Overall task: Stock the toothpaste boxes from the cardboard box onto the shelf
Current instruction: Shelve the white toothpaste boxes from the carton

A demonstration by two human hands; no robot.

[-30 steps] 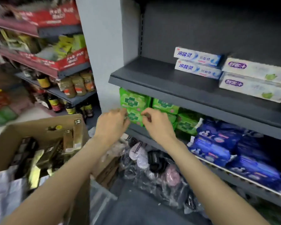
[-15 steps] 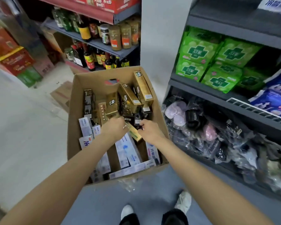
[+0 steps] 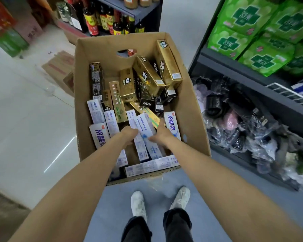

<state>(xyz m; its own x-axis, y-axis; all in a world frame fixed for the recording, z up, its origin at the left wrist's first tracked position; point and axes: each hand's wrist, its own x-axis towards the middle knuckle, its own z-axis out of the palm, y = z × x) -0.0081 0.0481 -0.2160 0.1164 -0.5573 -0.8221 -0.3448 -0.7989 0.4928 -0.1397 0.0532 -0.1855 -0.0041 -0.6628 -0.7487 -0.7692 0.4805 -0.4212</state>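
Observation:
An open cardboard box (image 3: 194, 119) stands on the floor in front of me, holding several toothpaste boxes: gold ones (image 3: 147, 74) leaning at the back, a black one (image 3: 96, 81) at the left, white-and-blue ones in front. Both my hands are down inside it. My left hand (image 3: 129, 135) and my right hand (image 3: 160, 132) grip one white-and-blue toothpaste box (image 3: 144, 126) from either side, fingers curled round its edges. The upper shelf with stocked toothpaste is out of view.
At the right, a dark shelf unit (image 3: 234, 67) carries green packs (image 3: 262, 55), with plastic-bagged goods (image 3: 243, 123) below. Behind the box stand sauce bottles (image 3: 101, 18). Flattened cardboard (image 3: 59, 67) lies on the pale floor at left. My white shoes (image 3: 138, 205) stand close to the box.
My view dropped from the shelf to the cardboard box. Both hands came down from the green packs into the box and closed on a white-and-blue toothpaste box.

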